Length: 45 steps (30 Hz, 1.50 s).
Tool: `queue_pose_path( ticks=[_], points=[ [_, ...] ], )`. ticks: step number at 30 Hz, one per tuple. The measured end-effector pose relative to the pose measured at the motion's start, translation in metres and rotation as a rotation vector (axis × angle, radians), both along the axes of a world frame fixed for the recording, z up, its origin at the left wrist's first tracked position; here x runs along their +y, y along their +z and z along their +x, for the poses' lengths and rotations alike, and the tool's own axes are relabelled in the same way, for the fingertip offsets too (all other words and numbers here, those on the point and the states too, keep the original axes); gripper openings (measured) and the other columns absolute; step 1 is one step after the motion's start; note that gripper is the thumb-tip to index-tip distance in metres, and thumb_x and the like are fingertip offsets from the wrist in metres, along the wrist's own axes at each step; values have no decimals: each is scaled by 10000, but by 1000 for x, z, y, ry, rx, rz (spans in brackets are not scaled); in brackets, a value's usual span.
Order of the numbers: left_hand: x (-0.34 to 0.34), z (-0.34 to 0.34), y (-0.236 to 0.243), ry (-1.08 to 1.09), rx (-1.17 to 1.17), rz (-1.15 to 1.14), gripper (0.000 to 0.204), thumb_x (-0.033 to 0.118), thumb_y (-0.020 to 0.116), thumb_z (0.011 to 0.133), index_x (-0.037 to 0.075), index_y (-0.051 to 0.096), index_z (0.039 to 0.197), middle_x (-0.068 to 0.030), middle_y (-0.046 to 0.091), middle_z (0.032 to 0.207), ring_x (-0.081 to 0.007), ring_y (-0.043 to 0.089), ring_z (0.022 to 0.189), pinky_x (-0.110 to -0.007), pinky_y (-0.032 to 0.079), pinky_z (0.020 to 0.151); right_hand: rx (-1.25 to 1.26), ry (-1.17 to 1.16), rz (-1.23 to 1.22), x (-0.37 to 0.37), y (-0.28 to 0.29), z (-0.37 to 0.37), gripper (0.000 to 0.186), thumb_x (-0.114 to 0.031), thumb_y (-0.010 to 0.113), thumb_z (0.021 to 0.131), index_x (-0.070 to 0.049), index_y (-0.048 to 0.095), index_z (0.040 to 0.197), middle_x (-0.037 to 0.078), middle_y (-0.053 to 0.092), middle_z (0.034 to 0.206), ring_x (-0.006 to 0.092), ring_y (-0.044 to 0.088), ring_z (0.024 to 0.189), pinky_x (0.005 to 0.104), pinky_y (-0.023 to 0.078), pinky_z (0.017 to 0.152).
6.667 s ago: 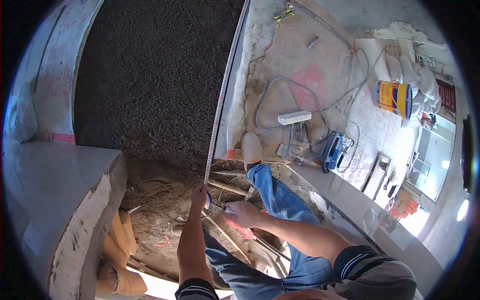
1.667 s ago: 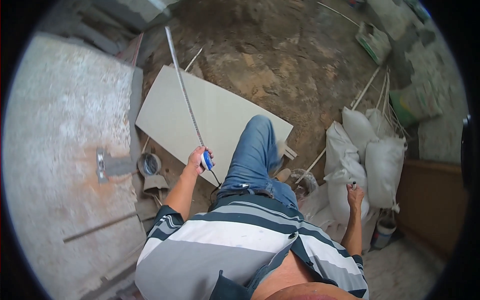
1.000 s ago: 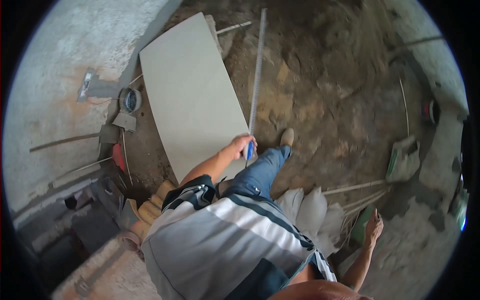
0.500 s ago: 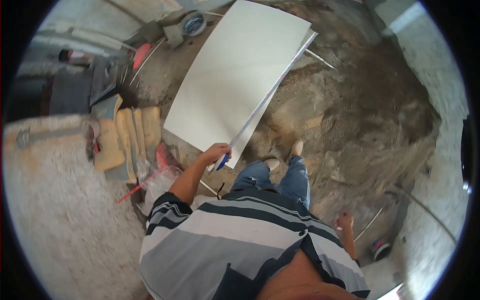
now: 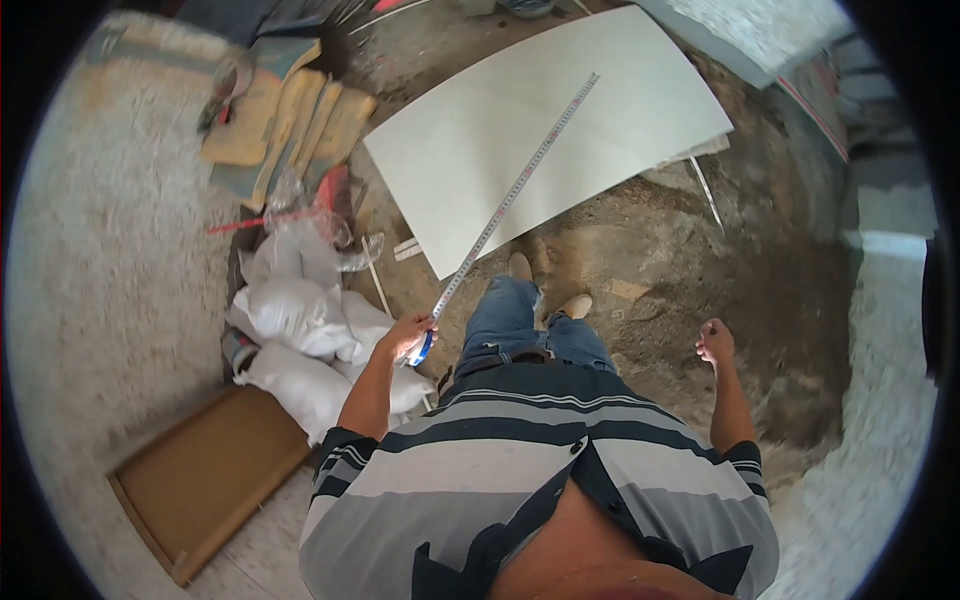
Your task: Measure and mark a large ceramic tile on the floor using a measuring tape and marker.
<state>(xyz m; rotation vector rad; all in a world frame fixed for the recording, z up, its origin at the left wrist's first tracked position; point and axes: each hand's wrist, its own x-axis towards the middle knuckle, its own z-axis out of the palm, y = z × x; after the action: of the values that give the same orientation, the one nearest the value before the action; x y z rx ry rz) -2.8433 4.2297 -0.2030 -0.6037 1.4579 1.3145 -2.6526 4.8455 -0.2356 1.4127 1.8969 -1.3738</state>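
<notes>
My left hand is closed around a tape measure with a blue case. Its long pale blade stretches out, slanting up and to the right over a large white board. The blade's far end is above the board's surface; whether it touches is not clear. Out to the right side, my right hand is held away from the board with its fingers curled. A small dark spot shows at those fingers, too small to name.
White sacks are piled at the left, near a brown tray-like panel. Yellowish folded pads and a tape roll lie beyond them. A thin white strip lies on the dirt floor. Rough walls flank both sides.
The view has turned, bringing the sacks and brown panel in. The tape blade now crosses over the middle of the board rather than along its right edge. My right hand has come up and forward.
</notes>
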Motion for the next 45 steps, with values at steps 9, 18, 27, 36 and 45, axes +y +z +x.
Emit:
queue_pose_path(
  ticks=[9, 18, 27, 36, 45],
  points=[
    [-15, 15, -37, -56, 54, -12, 162, 151, 464, 866, 35, 494, 758, -38, 508, 669, -133, 508, 607, -270, 437, 565, 43, 307, -2, -60, 19, -98, 80, -169, 514, 825, -92, 509, 847, 72, 552, 593, 115, 514, 441, 244, 388, 350],
    [-37, -36, -70, -282, 199, 41, 162, 152, 478, 860, 19, 527, 780, -27, 545, 715, -119, 530, 672, -259, 415, 614, -68, 352, 64, -83, 48, -124, 102, -184, 497, 840, -91, 495, 881, 58, 555, 619, 110, 512, 450, 238, 389, 360],
    [-29, -62, -72, -453, 248, 26, 180, 159, 491, 853, 12, 543, 761, -25, 558, 704, -116, 530, 679, -258, 414, 629, -137, 425, 61, -92, 73, -152, 93, -171, 500, 831, -84, 514, 861, 58, 556, 630, 105, 512, 462, 238, 400, 373],
    [-8, -79, -36, -336, 202, -37, 196, 152, 483, 832, 7, 542, 714, -31, 558, 653, -117, 511, 627, -259, 407, 597, -75, 473, -16, -47, 21, -227, 123, -200, 497, 849, -93, 508, 909, 39, 539, 609, 94, 503, 478, 245, 378, 374],
    [25, -161, -91, -396, 218, -169, 190, 148, 475, 830, 10, 556, 728, -18, 549, 650, -101, 496, 606, -245, 400, 572, 60, 968, 575, -14, -71, -334, 235, -182, 517, 788, -105, 465, 1004, 198, 595, 794, 356, 586, 736, 443, 437, 623]
  ],
)
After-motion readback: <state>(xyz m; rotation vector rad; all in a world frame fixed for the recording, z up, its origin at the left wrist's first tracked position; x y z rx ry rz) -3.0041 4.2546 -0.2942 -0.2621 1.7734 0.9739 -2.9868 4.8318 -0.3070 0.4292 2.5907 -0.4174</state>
